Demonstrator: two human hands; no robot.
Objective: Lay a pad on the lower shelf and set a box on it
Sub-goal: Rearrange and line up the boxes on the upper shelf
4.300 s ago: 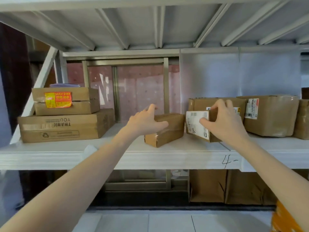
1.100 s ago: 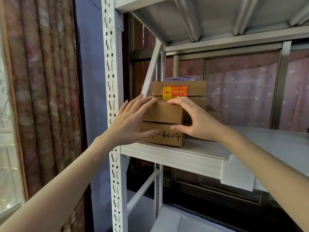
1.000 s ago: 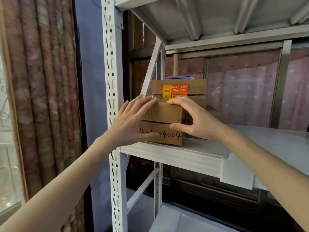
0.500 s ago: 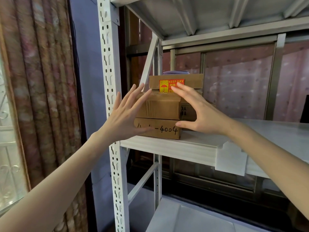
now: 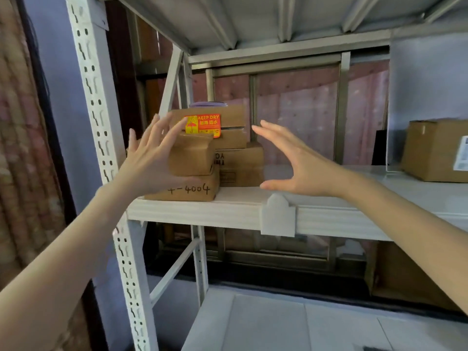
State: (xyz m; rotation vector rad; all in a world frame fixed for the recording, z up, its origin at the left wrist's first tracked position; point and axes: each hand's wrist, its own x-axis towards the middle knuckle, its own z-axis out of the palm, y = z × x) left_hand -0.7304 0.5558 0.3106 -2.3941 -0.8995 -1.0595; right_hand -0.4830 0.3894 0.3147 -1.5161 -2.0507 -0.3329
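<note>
A small brown box (image 5: 191, 155) rests on a flat box marked "4-4004" (image 5: 188, 190) at the left end of the white shelf (image 5: 228, 214). My left hand (image 5: 149, 160) is spread open against the small box's left side, thumb under its lower edge. My right hand (image 5: 296, 163) hovers open to the right, apart from the boxes, thumb just above the shelf. Behind stand a box with a "KEEP DRY" sticker (image 5: 210, 125) and a larger box (image 5: 240, 164). The lower shelf (image 5: 266, 323) shows pale panels; no pad is in sight.
A perforated white upright post (image 5: 101, 138) stands just left of my left hand. Another carton (image 5: 435, 150) sits at the shelf's far right. A clip tag (image 5: 278, 216) hangs on the shelf's front edge. Curtains (image 5: 22, 148) hang at the left.
Both hands have opened and come off the small box. My right hand has drawn away to the right. The view has swung right, showing more of the shelf.
</note>
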